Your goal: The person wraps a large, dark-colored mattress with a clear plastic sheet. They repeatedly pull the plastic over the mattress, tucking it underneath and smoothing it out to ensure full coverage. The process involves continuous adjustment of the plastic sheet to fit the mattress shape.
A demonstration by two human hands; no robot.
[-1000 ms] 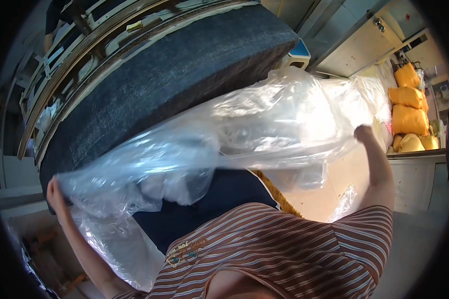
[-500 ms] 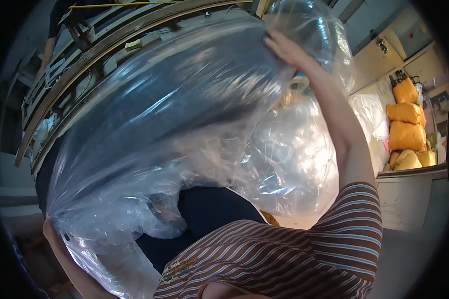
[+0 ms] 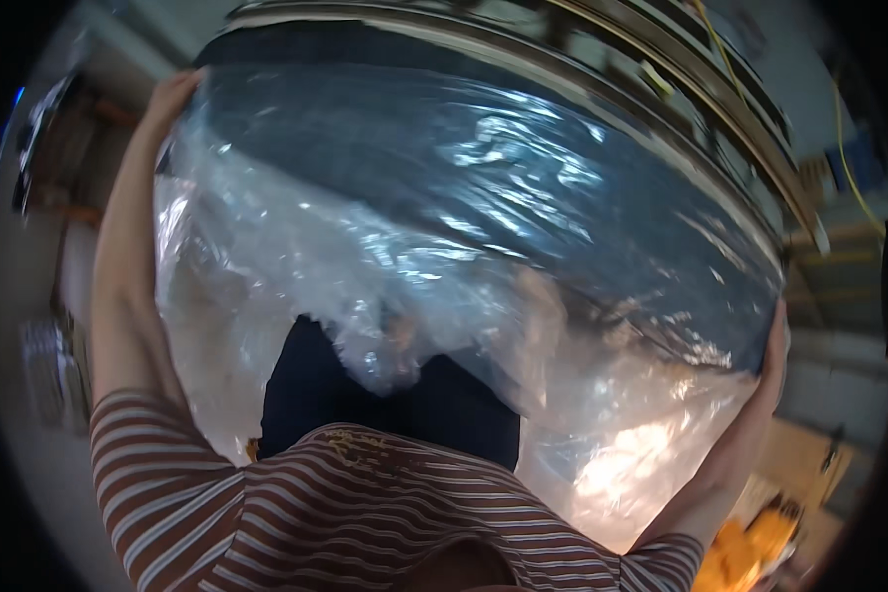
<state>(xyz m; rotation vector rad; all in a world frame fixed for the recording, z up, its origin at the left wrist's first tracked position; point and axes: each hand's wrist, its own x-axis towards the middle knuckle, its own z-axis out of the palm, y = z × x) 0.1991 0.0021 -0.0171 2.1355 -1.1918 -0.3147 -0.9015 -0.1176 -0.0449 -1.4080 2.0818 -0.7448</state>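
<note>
A large clear plastic sheet (image 3: pixel 523 158) stretches in front of me over a long dark surface (image 3: pixel 316 128), loose and crumpled along its near side. My left hand (image 3: pixel 175 97) grips the sheet at the far left corner, its fingers closed at the edge. On the right, my right hand (image 3: pixel 775 345) holds the sheet against the right end of the dark surface; I see it edge-on, its fingers partly hidden. Loose folds of the plastic hang over my dark trousers (image 3: pixel 385 419).
A long frame with wooden and metal rails (image 3: pixel 701 89) runs behind the dark surface. Yellow cords (image 3: pixel 844 148) hang at the far right. Orange bundles (image 3: pixel 750 548) lie at the lower right. On the left, wrapped items (image 3: pixel 49 365) stand blurred.
My view has swung round, so the orange bundles sit lower. My left hand has moved from the near left to the far left corner, my right hand from the far side to the right end.
</note>
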